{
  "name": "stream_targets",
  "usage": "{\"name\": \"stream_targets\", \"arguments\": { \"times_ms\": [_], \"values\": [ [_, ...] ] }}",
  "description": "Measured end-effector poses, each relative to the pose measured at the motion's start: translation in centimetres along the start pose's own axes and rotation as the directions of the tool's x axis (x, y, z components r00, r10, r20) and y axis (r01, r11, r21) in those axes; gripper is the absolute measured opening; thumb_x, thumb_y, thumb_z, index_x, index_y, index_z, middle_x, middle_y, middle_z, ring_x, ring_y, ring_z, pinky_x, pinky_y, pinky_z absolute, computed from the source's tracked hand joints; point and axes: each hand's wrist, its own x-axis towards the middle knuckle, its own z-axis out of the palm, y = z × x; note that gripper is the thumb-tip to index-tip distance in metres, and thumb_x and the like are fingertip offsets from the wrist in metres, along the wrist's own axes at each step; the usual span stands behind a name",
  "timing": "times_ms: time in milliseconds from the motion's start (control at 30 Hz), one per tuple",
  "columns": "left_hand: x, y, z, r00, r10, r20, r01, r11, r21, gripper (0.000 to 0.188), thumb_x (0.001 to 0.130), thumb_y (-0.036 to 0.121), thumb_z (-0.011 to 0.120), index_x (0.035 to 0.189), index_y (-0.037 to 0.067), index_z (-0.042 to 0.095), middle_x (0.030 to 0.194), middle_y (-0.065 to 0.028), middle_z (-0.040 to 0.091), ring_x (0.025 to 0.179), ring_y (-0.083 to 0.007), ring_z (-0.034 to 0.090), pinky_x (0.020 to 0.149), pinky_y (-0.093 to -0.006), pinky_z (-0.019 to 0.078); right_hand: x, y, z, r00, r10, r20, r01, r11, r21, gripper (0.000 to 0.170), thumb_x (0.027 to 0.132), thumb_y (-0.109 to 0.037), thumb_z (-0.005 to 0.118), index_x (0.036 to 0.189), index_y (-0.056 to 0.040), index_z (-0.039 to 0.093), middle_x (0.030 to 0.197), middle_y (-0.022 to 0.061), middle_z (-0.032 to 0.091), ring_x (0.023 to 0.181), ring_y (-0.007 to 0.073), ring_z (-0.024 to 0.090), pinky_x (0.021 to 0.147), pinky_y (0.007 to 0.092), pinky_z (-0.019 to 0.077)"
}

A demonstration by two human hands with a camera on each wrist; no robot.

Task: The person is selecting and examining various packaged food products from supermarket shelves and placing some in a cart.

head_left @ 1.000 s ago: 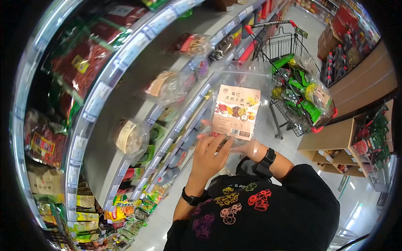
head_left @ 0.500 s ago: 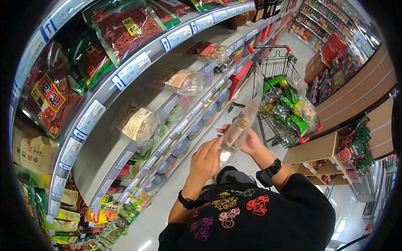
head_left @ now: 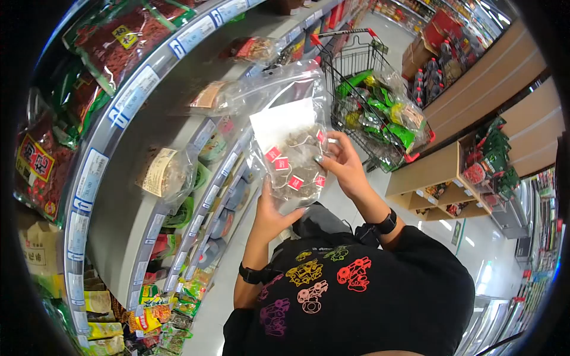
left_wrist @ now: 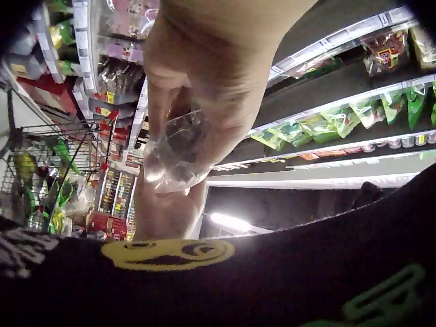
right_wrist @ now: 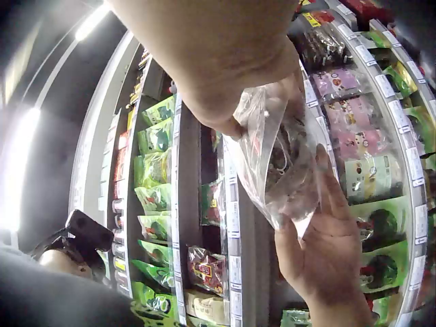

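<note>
A clear zip bag of tea bags [head_left: 304, 157], with strings and small red tags, is held up in front of the chest in the head view. The white back of its label shows through the plastic. My left hand [head_left: 273, 215] grips its lower left part, thumb along the bottom and the other fingers mostly hidden behind. At the right edge my right hand [head_left: 346, 165] pinches the bag, thumb on the near face. The right wrist view shows the clear plastic [right_wrist: 269, 153] between both hands.
Shelves on the left carry clear bags [head_left: 163, 172] and packs of red dried berries [head_left: 122, 44]. A shopping cart [head_left: 380, 107] with green packets and clear bags stands ahead. To the right is a wooden display stand [head_left: 436, 178].
The bag has been turned over: its printed label faced me first, then it stood edge-on, and now the tea bags show. The right hand has moved to its right edge.
</note>
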Motion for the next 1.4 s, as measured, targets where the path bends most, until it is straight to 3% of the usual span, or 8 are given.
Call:
{"name": "stream_targets", "arguments": {
  "times_ms": [400, 533, 600, 767, 933, 1200, 1300, 1400],
  "values": [
    [0.4, -1.0, 0.7, 0.986, -0.15, -0.077, 0.112, 0.923, -0.367, 0.079, 0.069, 0.017, 0.069, 0.128, 0.0, 0.019, 0.121, -0.011, 0.037, 0.111, -0.0212, 0.039, 0.09, -0.0356, 0.0371, -0.1, 0.2, -0.7, 0.998, 0.038, 0.057, -0.035, 0.998, -0.049, 0.055, 0.077, 0.0, 0.055, 0.124, -0.0047, 0.025, 0.102, 0.012, 0.052, 0.092, 0.0154, 0.052, 0.074, 0.0265, 0.0434],
    [0.4, -0.7, 0.6, 0.998, -0.061, -0.022, 0.064, 0.979, 0.194, 0.078, 0.061, 0.025, 0.074, 0.123, 0.0, 0.033, 0.123, -0.0146, 0.035, 0.111, -0.0266, 0.039, 0.089, -0.0377, 0.0374, 0.1, 1.5, -1.4, 0.994, 0.103, -0.033, -0.105, 0.992, -0.075, 0.054, 0.08, -0.006, 0.053, 0.126, -0.0052, 0.024, 0.102, 0.0107, 0.051, 0.094, 0.0145, 0.051, 0.076, 0.0265, 0.0427],
    [1.1, 3.2, 1.4, 0.984, 0.099, 0.146, -0.172, 0.721, 0.671, 0.081, 0.055, 0.033, 0.076, 0.12, 0.002, 0.04, 0.125, -0.016, 0.033, 0.112, -0.0295, 0.037, 0.089, -0.0399, 0.0357, 0.2, 3.4, -1.8, 0.979, 0.202, -0.005, -0.2, 0.974, 0.101, 0.053, 0.082, -0.015, 0.05, 0.127, -0.005, 0.023, 0.106, 0.011, 0.049, 0.096, 0.0148, 0.049, 0.078, 0.027, 0.0422],
    [1.5, 3.7, 2.2, 0.94, 0.045, 0.339, -0.3, 0.581, 0.757, 0.094, 0.048, 0.06, 0.067, 0.121, 0.006, 0.041, 0.125, -0.0144, 0.035, 0.115, -0.0321, 0.029, 0.095, -0.045, 0.0224, -0.2, 7.7, -2.6, 0.835, 0.249, 0.49, -0.541, 0.534, 0.651, 0.05, 0.088, -0.039, 0.034, 0.126, -0.0075, 0.031, 0.108, 0.0072, 0.049, 0.094, 0.0165, 0.05, 0.079, 0.0317, 0.0438],
    [0.5, 2.0, 2.0, 0.991, 0.008, 0.132, -0.114, 0.557, 0.822, 0.09, 0.044, 0.041, 0.076, 0.121, 0.01, 0.042, 0.126, -0.0121, 0.034, 0.115, -0.0328, 0.029, 0.094, -0.0433, 0.0253, -2.1, 7.8, -0.1, 0.744, 0.572, 0.345, -0.6, 0.345, 0.722, 0.051, 0.086, -0.038, 0.031, 0.125, -0.0047, 0.032, 0.1, 0.0083, 0.046, 0.078, 0.0166, 0.044, 0.069, 0.0311, 0.0408],
    [0.2, 0.7, 2.4, 0.993, 0.018, 0.115, -0.106, 0.558, 0.823, 0.086, 0.041, 0.036, 0.079, 0.116, 0.011, 0.046, 0.128, -0.0137, 0.032, 0.115, -0.0327, 0.029, 0.093, -0.043, 0.0265, -2.8, 8.4, -1.3, 0.676, 0.389, 0.626, -0.698, 0.065, 0.713, 0.047, 0.086, -0.024, 0.038, 0.128, -0.007, 0.029, 0.105, 0.0074, 0.046, 0.088, 0.0173, 0.042, 0.072, 0.0329, 0.0373],
    [0.3, 0.7, 2.8, 0.993, 0.043, 0.109, -0.113, 0.602, 0.79, 0.085, 0.041, 0.039, 0.078, 0.115, 0.01, 0.047, 0.127, -0.0148, 0.032, 0.113, -0.0323, 0.03, 0.092, -0.0432, 0.0265, -3.4, 7.9, -1.3, 0.777, 0.321, 0.542, -0.537, 0.786, 0.305, 0.049, 0.085, -0.017, 0.042, 0.13, -0.0083, 0.026, 0.111, 0.0065, 0.045, 0.094, 0.0156, 0.044, 0.072, 0.0319, 0.0379],
    [0.4, 0.4, 2.9, 0.989, 0.092, 0.118, -0.15, 0.596, 0.789, 0.085, 0.041, 0.042, 0.077, 0.114, 0.01, 0.048, 0.127, -0.015, 0.031, 0.11, -0.0316, 0.031, 0.091, -0.0436, 0.0266, -3.4, 6.6, -1.1, 0.813, 0.256, 0.522, -0.358, 0.928, 0.102, 0.048, 0.086, -0.026, 0.038, 0.13, -0.0093, 0.027, 0.114, 0.0056, 0.043, 0.097, 0.0161, 0.043, 0.074, 0.0341, 0.0381]
  ]
}}
